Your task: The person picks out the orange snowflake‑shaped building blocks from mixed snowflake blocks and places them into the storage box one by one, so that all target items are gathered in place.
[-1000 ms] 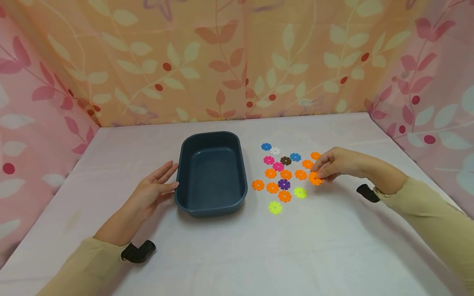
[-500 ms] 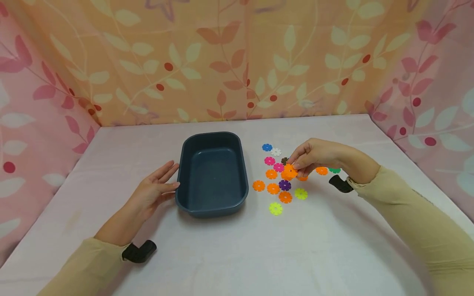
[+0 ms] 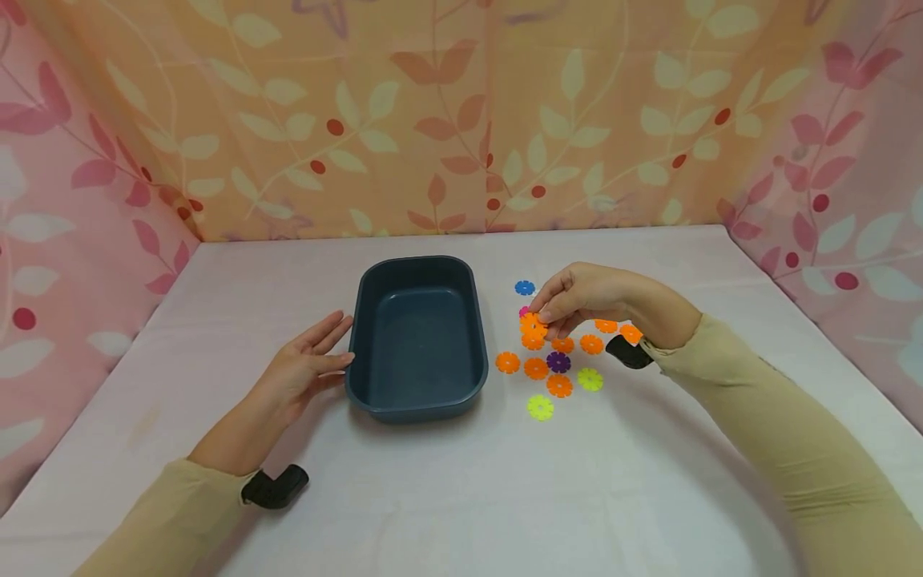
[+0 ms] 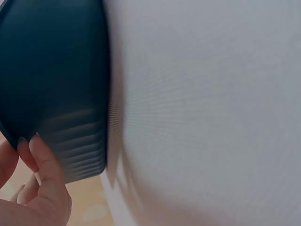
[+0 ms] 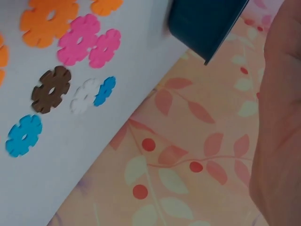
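Note:
A dark blue rectangular plastic basin [image 3: 418,413] stands upright on the white cloth. My left hand [image 3: 301,367] is at its left side, with fairly straight fingers touching the outer wall; in the left wrist view the fingertips [image 4: 36,141] rest against the basin near its rim. My right hand [image 3: 586,295] pinches an orange notched plastic disc [image 3: 533,324] between thumb and fingers, above the scattered discs right of the basin. Below it lie orange discs [image 3: 508,363], a purple disc [image 3: 558,362] and yellow-green discs [image 3: 540,407]. The hand hides others in the head view.
The right wrist view shows a brown disc [image 5: 51,89], a white disc [image 5: 84,96], pink discs [image 5: 79,40] and blue discs [image 5: 24,135] flat on the cloth. A floral curtain [image 3: 447,120] hangs along the table's back edge and both sides.
My right hand has carried the pinched orange disc leftward over the other discs, towards the basin. The left hand stays at the basin's left side.

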